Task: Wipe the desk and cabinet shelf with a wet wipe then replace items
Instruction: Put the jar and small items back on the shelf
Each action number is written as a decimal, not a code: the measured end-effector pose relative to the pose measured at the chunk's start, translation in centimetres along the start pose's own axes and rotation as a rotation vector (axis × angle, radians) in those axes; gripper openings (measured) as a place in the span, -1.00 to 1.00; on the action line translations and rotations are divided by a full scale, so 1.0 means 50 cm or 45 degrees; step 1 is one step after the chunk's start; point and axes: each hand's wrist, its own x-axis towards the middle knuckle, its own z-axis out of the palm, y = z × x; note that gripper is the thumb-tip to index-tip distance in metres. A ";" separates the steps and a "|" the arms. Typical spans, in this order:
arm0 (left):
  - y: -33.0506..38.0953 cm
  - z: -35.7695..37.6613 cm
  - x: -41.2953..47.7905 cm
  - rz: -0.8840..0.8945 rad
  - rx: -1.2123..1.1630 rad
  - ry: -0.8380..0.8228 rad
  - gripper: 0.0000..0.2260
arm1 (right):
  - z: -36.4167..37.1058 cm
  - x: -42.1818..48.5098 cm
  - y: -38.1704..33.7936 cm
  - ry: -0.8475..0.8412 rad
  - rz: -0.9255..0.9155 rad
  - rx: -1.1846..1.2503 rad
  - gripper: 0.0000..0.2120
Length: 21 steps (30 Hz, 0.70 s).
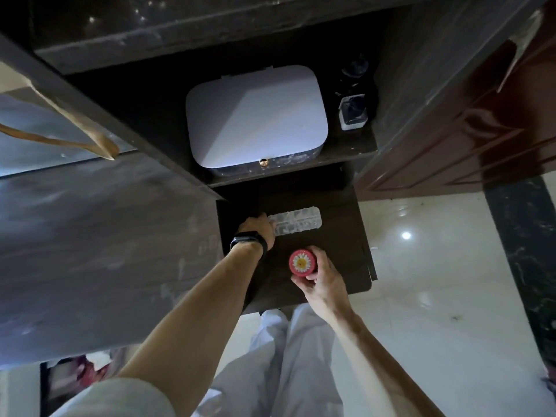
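One white box [255,115], one pink jar [301,262], one clear tray [299,221], one container [352,113].

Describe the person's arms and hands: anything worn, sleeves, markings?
Both forearms are bare. The left hand has a black band, like a watch or fitness tracker, round its wrist, and a light-coloured sleeve covers that upper arm. The right hand shows no ring, band or watch, and no sleeve is in view on that arm.

A lidded box [255,115] sits on the cabinet shelf [346,149] at frame centre, with a small container [352,112] just right of it. Lower in the frame, on the counter [340,251], a blister pack [298,221] lies up and left of a round jar [301,262].
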 end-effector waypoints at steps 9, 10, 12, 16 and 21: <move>-0.002 -0.031 -0.084 0.026 -0.038 -0.002 -0.62 | -0.074 -0.021 -0.052 -0.187 0.141 -0.149 -0.14; -0.007 -0.043 -0.108 0.060 -0.082 -0.023 -0.64 | -0.094 -0.028 -0.075 -0.153 0.143 -0.161 -0.20; -0.022 -0.069 -0.169 0.134 -0.172 -0.033 -0.67 | -0.138 -0.034 -0.134 -0.057 0.149 -0.158 -0.31; -0.080 -0.131 -0.306 0.295 -0.379 0.273 -0.73 | -0.225 -0.018 -0.285 0.178 0.068 0.038 -0.44; -0.144 -0.215 -0.429 0.562 -0.360 1.151 -0.29 | -0.277 0.040 -0.424 0.485 0.189 0.396 -0.22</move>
